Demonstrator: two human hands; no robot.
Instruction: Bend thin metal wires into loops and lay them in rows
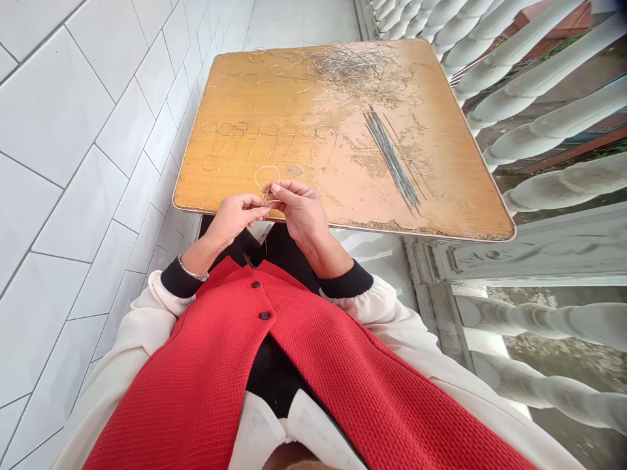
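Note:
Between my hands, at the near edge of the table, is a thin wire [267, 168] bent into a round loop at its top. My left hand [240, 214] pinches the straight part just below the loop. With thumb and fingertips, my right hand [300, 207] grips the wire at the loop's base. A tail of wire hangs down below my fingers. Beyond my hands lies a row of looped wires [269, 130], each with a straight tail. To the right rests a bundle of straight grey wires [392, 160].
A tangled heap of wire [350, 64] sits at the far side of the worn wooden table [230, 186]. White tiled wall [59, 117] runs along the left. On the right stands a white balustrade [553, 137], close to the table's edge.

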